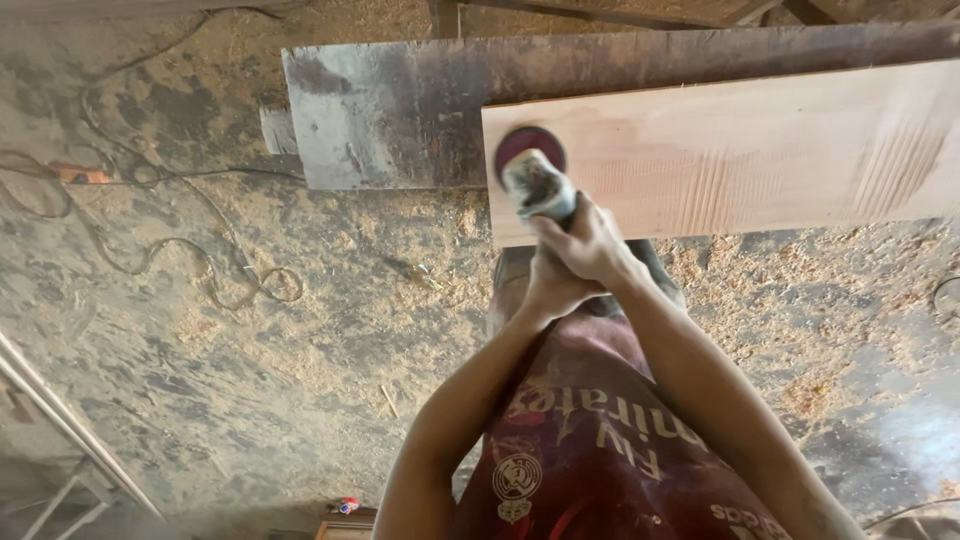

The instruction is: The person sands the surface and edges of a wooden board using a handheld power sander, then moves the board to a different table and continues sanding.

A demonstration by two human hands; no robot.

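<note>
Shirt [590,460]: red, bottom centre, nearest the camera.
Left hand [545,290]: wrapped tight on the sander's body, under the right.
Right hand [590,245]: clenched over the same body.
Sander [537,185]: centre frame, red disc [528,145] on the plank's left end.
Plank [730,150]: upper right, pale; near edge free.
Sheet [400,110]: dark metal under the plank.
Floor [200,330]: sawdust, cable [215,270] at left; open room there.
</note>
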